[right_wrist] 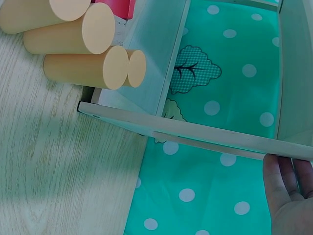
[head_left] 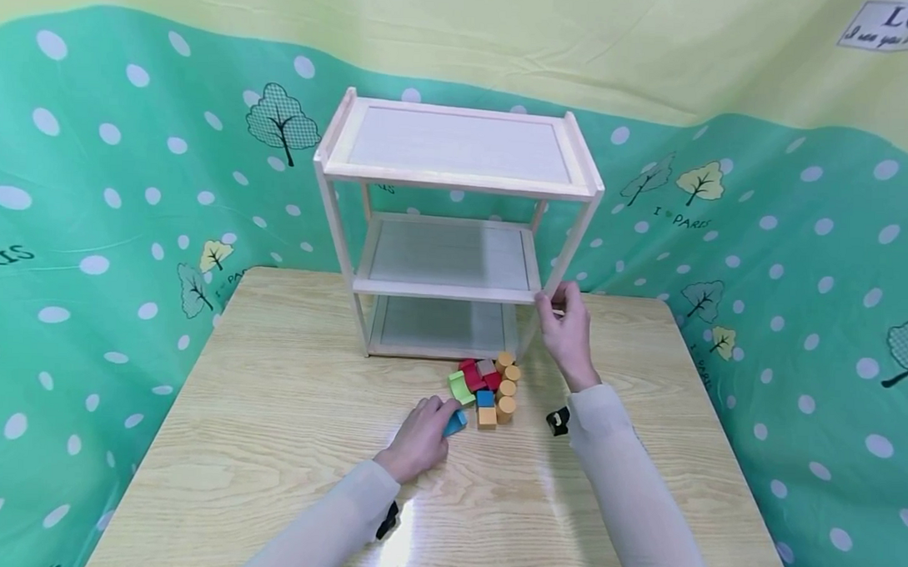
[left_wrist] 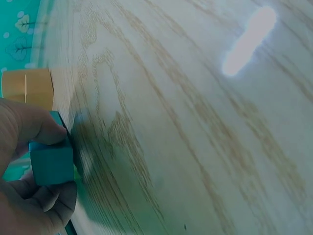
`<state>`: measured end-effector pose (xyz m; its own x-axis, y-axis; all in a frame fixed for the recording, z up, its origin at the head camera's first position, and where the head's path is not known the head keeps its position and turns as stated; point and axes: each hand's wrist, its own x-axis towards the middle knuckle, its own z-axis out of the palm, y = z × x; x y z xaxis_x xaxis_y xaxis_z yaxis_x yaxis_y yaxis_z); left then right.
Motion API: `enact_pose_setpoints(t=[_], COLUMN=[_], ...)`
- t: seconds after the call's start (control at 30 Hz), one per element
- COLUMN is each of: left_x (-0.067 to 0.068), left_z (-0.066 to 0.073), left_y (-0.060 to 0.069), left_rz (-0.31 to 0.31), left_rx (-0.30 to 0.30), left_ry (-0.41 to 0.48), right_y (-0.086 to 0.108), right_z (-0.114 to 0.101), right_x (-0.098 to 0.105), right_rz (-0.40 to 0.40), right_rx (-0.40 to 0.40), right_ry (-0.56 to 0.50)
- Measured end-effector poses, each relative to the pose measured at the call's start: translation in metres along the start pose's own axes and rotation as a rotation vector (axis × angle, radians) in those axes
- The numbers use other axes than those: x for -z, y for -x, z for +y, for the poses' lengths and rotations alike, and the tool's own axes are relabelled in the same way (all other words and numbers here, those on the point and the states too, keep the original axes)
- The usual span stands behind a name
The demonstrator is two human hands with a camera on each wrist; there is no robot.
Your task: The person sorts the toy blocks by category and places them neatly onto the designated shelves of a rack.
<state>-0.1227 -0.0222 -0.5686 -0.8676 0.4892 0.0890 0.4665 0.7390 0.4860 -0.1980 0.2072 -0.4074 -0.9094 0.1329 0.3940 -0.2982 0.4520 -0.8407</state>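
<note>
My left hand (head_left: 420, 439) pinches a blue block (head_left: 455, 423) low over the tabletop, just left of the block cluster. In the left wrist view, the thumb and fingers hold this block (left_wrist: 52, 164) from opposite sides. Up at the front right post of a small wooden three-tier shelf (head_left: 454, 293), my right hand (head_left: 567, 329) grips the frame at middle-board height. In the right wrist view, the fingers (right_wrist: 277, 183) reach against the post (right_wrist: 205, 131), their tips partly hidden; the thumb is out of sight there.
Several wooden cylinders (head_left: 506, 389) stand by red pieces (head_left: 472, 376), a green arch (head_left: 461, 388), a blue cube (head_left: 485, 398) and an orange cube (head_left: 487, 417) before the shelf. A patterned curtain (head_left: 111, 221) surrounds the wooden table (head_left: 270, 377).
</note>
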Motion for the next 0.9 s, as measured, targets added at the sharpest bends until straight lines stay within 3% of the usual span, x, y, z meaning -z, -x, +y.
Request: enact_pose_setpoints(t=[0.47,0.9], left_x=[0.004,0.03], left_z=[-0.001,0.001], left_y=[0.006,0.017], left_rz=[-0.008,0.042], left_rx=[0.035,-0.059], left_ry=[0.079,0.083], right_y=[0.0,-0.001], right_z=[-0.002,-0.003], right_x=[0.0,0.0], right_rz=[0.004,-0.004], right_rx=[-0.002,-0.005], right_ry=[-0.007,-0.013])
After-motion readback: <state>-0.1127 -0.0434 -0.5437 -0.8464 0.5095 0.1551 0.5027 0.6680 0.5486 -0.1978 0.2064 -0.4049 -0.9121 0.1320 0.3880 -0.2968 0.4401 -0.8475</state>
